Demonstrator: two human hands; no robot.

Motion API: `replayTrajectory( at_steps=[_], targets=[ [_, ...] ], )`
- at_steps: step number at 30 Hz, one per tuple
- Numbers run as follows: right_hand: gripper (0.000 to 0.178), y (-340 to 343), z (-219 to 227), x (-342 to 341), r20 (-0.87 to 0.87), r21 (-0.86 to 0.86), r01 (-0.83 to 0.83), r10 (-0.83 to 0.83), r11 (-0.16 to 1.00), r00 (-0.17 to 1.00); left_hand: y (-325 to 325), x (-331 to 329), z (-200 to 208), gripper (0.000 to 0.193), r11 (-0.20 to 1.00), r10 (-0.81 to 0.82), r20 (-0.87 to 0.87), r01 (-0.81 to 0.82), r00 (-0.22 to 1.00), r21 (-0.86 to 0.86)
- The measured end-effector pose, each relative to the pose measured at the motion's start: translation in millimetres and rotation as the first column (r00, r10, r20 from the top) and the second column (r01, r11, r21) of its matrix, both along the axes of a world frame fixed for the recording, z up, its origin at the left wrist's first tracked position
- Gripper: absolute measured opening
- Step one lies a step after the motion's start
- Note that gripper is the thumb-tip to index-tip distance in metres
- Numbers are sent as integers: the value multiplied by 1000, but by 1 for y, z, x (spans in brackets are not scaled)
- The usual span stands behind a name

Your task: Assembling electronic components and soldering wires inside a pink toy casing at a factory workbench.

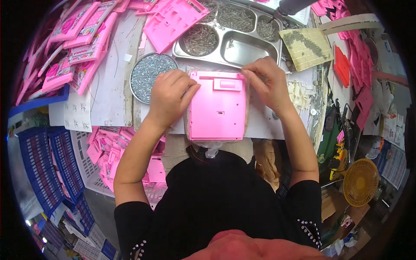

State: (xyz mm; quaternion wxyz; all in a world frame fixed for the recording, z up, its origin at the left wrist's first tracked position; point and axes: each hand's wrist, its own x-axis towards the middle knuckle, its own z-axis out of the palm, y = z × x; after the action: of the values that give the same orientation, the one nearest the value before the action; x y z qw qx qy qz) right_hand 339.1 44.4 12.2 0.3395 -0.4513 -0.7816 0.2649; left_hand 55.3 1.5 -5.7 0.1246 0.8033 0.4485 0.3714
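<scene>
We count one pink plastic back panel (218, 107) under our fingers, held by two hands, the left hand (170, 96) and the right hand (268, 82). Just beyond the fingertips sits one steel tray (242, 48) with four compartments (three hold screws). Beside the left fingers lies one round dish of screws (149, 74). One yellow fan (360, 182) stands right of the right arm.

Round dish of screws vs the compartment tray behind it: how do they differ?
The round dish is a single circular bowl; the compartment tray is rectangular with several wells. The round dish is heaped full of bright silvery screws; the compartment tray holds duller piles, and one well is nearly bare. The left hand overlaps the round dish; the compartment tray lies beyond the pink panel. Both are metal.
</scene>
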Motion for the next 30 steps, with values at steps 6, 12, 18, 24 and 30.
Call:
replayTrajectory(
  at_steps=[6, 12, 18, 24, 30],
  targets=[
    [10, 6, -9, 3, 17, -35, -34, 35, 999, 999, 0, -4, 3, 12, 994, -9, -90, 19, 996, 112],
    [10, 6, -10, 5, -12, -79, -43, 42, 996, 999, 0, -5, 4, 13, 992, -31, -122, 46, 992, 118],
    [10, 8, -13, 2, 60, 52, -94, 91, 994, 994, -9, -3, 9, 16, 998, -6, -53, 10, 999, 68],
    [9, -10, 9, -14, -283, -37, -137, 121, 990, 952, -24, 23, 48, 17, 751, 202, 463, 167, 863, -639],
    [23, -40, 30, -35, -313, 210, -142, 204, 967, 928, -19, 37, 47, 14, 315, 454, 820, 798, 349, -514]
  ],
)
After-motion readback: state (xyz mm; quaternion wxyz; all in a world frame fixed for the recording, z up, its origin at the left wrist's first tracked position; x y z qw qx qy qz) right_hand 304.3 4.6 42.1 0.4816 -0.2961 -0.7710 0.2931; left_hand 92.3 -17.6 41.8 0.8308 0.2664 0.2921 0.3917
